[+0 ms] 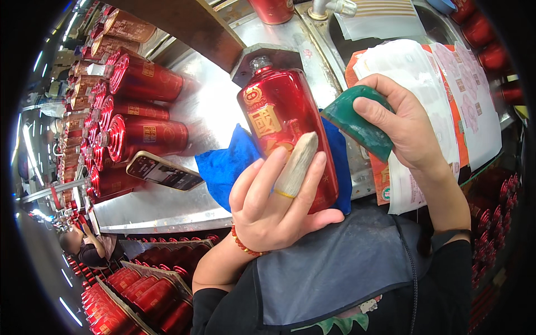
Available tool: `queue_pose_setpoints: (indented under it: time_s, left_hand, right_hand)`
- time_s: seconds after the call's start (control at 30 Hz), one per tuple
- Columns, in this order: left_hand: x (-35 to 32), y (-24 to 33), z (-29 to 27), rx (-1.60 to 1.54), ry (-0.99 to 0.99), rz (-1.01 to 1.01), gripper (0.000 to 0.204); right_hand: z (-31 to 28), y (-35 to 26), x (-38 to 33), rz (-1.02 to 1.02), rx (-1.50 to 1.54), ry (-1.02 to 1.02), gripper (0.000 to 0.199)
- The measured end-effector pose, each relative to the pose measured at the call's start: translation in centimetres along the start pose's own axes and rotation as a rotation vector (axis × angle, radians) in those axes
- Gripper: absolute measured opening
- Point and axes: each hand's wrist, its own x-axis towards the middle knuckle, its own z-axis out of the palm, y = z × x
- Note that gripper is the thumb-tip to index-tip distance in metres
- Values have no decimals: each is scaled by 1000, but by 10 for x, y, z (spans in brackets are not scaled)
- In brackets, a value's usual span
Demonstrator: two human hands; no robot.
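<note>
A red glass bottle (293,103) with gold print and a clear stopper lies on a blue cloth (231,162), its neck pointing away from me, towards a notched dark block (243,72). My left hand (273,212) is over the bottle's lower part, fingers stretched out and thumb spread to the right. On its middle finger sits a pale finger cover (298,167), tied with a yellow band; whether the fingertips press on the bottle is hard to see. To the right, my right hand (399,117) grips a flat green scraper (360,123), held close to the bottle's side.
Several red bottles (148,137) lie stacked at left, with a phone (164,170) leaning before them. At right are printed transfer sheets (410,67). A tap (335,8) and sink stand behind. Below left are crates of bottles (148,296); another person (92,245) is farther off.
</note>
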Motion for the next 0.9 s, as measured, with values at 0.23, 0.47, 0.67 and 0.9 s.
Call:
queue_pose_setpoints:
  time_s: [0.23, 0.47, 0.67, 0.9]
  left_hand:
    - [19, -1, -1, -135, 25, -82, 73]
    - [14, -4, 5, -123, 43, -122, 73]
    - [15, -4, -1, -165, -36, -28, 61]
    - [4, -7, -1, -194, 75, -49, 59]
  right_hand:
    - [-4, 0, 3, -4, 13, 9, 23]
    - [-1, 2, 6, -13, 45, 21, 23]
    - [-3, -1, 5, -5, 47, 17, 22]
    - [-5, -1, 5, -5, 26, 47, 23]
